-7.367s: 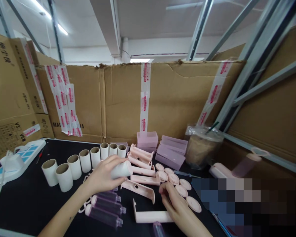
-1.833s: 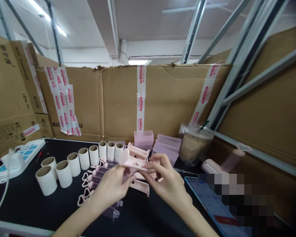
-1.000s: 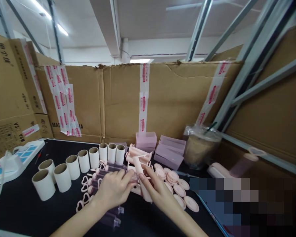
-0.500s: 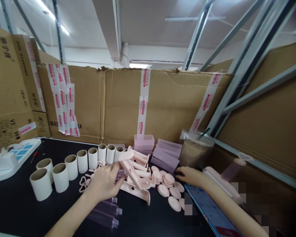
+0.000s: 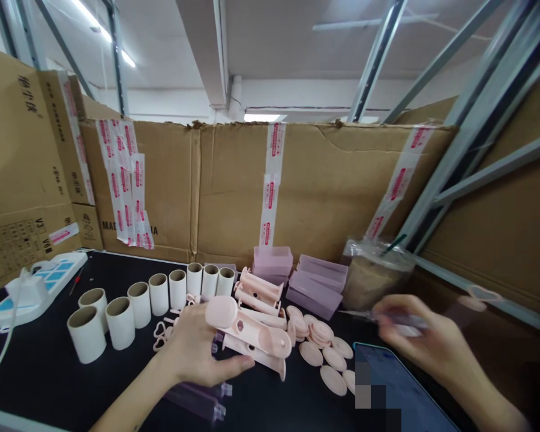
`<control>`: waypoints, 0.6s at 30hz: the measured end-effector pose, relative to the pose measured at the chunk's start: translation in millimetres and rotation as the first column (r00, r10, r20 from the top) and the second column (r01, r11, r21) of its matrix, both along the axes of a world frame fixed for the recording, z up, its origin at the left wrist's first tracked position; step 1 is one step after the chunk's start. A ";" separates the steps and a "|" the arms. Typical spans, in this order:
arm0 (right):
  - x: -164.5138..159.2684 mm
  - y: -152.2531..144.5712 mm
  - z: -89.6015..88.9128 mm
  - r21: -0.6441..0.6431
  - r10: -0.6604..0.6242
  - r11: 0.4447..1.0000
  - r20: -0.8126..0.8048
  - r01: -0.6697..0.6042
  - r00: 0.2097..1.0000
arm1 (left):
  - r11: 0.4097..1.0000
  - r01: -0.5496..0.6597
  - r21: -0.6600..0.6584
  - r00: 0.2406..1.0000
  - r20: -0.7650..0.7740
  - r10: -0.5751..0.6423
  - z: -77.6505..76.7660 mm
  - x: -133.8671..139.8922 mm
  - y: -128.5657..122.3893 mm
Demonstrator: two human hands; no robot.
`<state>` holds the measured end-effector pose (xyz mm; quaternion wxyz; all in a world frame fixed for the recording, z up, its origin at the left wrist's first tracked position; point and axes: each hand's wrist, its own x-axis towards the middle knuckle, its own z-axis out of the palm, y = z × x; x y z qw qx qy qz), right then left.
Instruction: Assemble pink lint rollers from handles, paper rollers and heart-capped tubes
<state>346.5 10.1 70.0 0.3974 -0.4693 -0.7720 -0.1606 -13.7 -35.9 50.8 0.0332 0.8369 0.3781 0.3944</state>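
My left hand (image 5: 195, 351) is closed on a pale pink plastic part (image 5: 254, 331), long with round ends and a hole. Its fingers are mostly hidden behind the part, while the thumb stretches along the near side. Similar pink parts (image 5: 261, 288) lie just behind. My right hand (image 5: 420, 336), blurred, is closed on a thin pointed tool (image 5: 357, 314) whose tip points left; its exact kind is unclear. Below the left hand lie clear purple tubes (image 5: 193, 401). Pink discs (image 5: 333, 359) lie between the hands, and pink heart-shaped pieces (image 5: 159, 336) are left of the left hand.
White cardboard-like tubes (image 5: 86, 339) stand in a curved row at left. A power strip (image 5: 49, 288) lies beyond them. Purple boxes (image 5: 317, 288) and a plastic-bagged brown container (image 5: 371, 279) stand at the back. A phone (image 5: 400, 384) lies below my right hand.
My right hand has lifted from the table beside the discs and now holds the thin tool. The pink part in my left hand has turned from steeply tilted to nearly level.
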 end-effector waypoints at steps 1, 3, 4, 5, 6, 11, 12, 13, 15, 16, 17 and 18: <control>-14.6 -13.9 6.4 -0.035 0.099 0.993 -0.305 -0.115 0.947 | 1.000 0.028 -0.001 1.000 0.005 -0.028 -0.3 0.1 0.3; -47.4 -37.0 16.3 -0.006 0.250 0.934 -0.703 -0.357 0.666 | 0.998 0.065 -0.007 0.998 -0.002 -0.065 -1.9 -0.2 1.8; -63.4 -45.2 19.1 -0.002 0.283 0.886 -0.791 -0.465 0.542 | 0.997 0.074 -0.010 0.997 -0.019 -0.074 -2.7 -0.4 2.7; -78.0 -50.9 20.2 0.045 0.327 0.838 -0.840 -0.543 0.434 | 0.997 0.071 -0.013 0.997 -0.043 -0.071 -3.5 -0.5 3.6; -90.5 -54.4 19.3 0.051 0.344 0.781 -0.867 -0.623 0.360 | 0.998 0.059 -0.015 0.996 -0.069 -0.060 -4.3 -0.7 4.5; -117.9 -51.0 -10.7 0.023 0.327 0.631 -0.914 -0.776 0.239 | 0.991 0.082 0.107 0.990 -0.125 -0.068 -12.2 0.1 10.4; -117.6 -48.9 -19.1 -0.005 0.316 0.634 -0.911 -0.774 0.264 | 0.987 0.083 0.139 0.992 -0.107 -0.068 -14.8 0.6 11.6; -116.0 -46.9 -27.3 -0.035 0.312 0.636 -0.902 -0.771 0.298 | 0.985 0.070 0.157 0.995 -0.084 -0.057 -17.4 1.2 12.4; -111.2 -43.8 -40.7 -0.089 0.322 0.643 -0.870 -0.761 0.374 | 0.990 0.015 0.139 0.999 -0.043 -0.009 -21.6 2.5 12.3; -108.8 -42.9 -45.5 -0.105 0.330 0.651 -0.852 -0.752 0.406 | 0.994 -0.012 0.107 0.999 -0.038 0.016 -22.7 3.0 11.3; -107.0 -42.4 -48.8 -0.115 0.337 0.657 -0.839 -0.745 0.426 | 0.998 -0.035 0.061 0.998 -0.046 0.038 -23.0 3.3 9.8; -105.9 -42.2 -50.7 -0.113 0.344 0.663 -0.832 -0.740 0.435 | 0.999 -0.051 0.016 0.997 -0.061 0.052 -22.5 3.4 7.8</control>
